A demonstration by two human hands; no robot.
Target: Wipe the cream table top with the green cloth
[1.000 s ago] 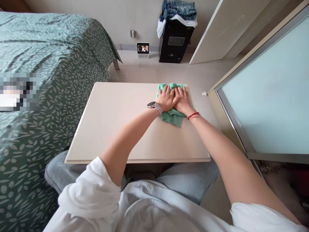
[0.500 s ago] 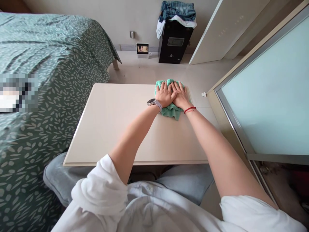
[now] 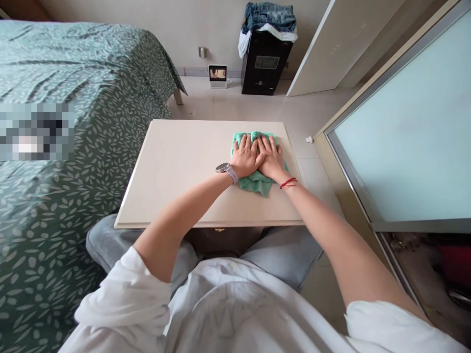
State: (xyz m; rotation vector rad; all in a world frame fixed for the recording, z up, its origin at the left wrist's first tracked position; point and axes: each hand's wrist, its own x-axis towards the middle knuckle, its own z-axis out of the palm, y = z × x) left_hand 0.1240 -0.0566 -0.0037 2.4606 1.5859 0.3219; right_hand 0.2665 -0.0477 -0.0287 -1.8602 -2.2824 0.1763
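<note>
A green cloth (image 3: pixel 255 185) lies bunched on the cream tabletop (image 3: pixel 180 162), towards its right end. My left hand (image 3: pixel 246 158) rests flat on the cloth, palm down with fingers stretched forward; a watch (image 3: pixel 222 168) is on that wrist. Close beside it, my right hand (image 3: pixel 271 159) also presses flat on the cloth, its fingers spread. The thumbs meet or overlap near the middle. A red string bracelet (image 3: pixel 288 183) circles my right wrist. The part of the cloth under both palms is hidden.
To the left stands a bed with a green leaf-patterned cover (image 3: pixel 121 98). Beyond the table are a small screen (image 3: pixel 218 76) and a black cabinet (image 3: pixel 265 66) topped with jeans (image 3: pixel 270 15). A frosted glass panel (image 3: pixel 412 132) borders the right side. Crumpled white paper (image 3: pixel 309 139) lies on the floor.
Both hands and the cloth have slid back from the table's far edge, nearer to me. The view has shifted a little, and my left elbow is bent further outward.
</note>
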